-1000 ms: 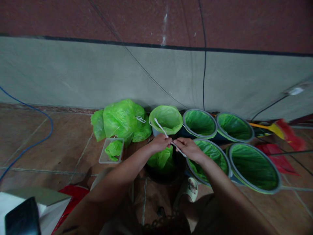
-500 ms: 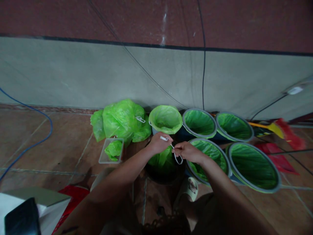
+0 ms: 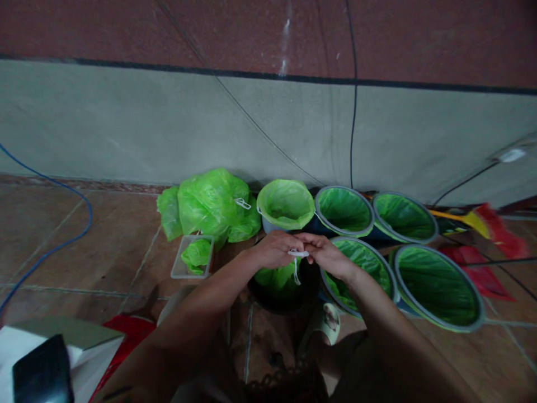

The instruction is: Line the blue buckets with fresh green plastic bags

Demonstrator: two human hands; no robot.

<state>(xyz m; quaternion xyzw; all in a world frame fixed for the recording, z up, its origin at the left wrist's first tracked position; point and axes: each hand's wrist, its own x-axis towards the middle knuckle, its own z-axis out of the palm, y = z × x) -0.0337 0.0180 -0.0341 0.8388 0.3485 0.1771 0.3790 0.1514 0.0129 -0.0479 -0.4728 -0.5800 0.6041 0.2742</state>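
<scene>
We can read no text, label, brand, number or sign on anything in view here.

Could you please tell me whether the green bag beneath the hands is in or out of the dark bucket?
In: the green bag shows within the rim of the dark bucket.

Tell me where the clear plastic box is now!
In the head view, the clear plastic box sits on the tiled floor, left of the person's left hand and the black bin, just in front of the green bags.
</scene>
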